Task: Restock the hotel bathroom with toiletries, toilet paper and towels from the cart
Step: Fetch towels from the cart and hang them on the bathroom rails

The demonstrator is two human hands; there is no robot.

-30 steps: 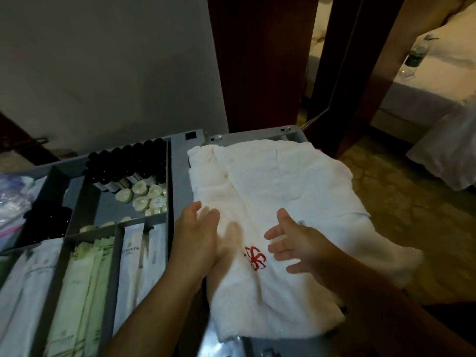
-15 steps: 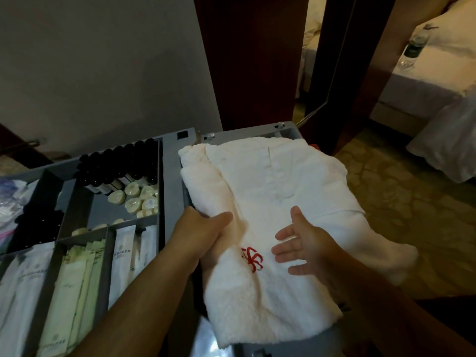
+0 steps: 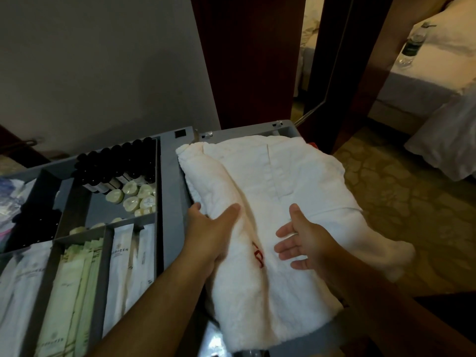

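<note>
A folded white towel point(image 3: 283, 181) with a red embroidered mark lies on the right half of the grey cart top point(image 3: 170, 176). My left hand point(image 3: 211, 235) grips the towel's rolled left edge, thumb on top and fingers tucked beneath the fold. The fold partly covers the red mark. My right hand point(image 3: 304, 243) is spread flat over the middle of the towel, fingers straight and pointing left, holding nothing.
The cart's left compartments hold dark small bottles point(image 3: 116, 166), round wrapped soaps point(image 3: 136, 199) and long white and green sachets point(image 3: 121, 253). A dark wooden door frame point(image 3: 329, 73) stands behind the cart. A bed point(image 3: 425, 81) with a water bottle point(image 3: 412, 47) is at the right.
My left hand went from lying flat on the towel to gripping its left edge, and has drawn the fold rightward over the red mark. My right hand stayed open, shifting slightly right.
</note>
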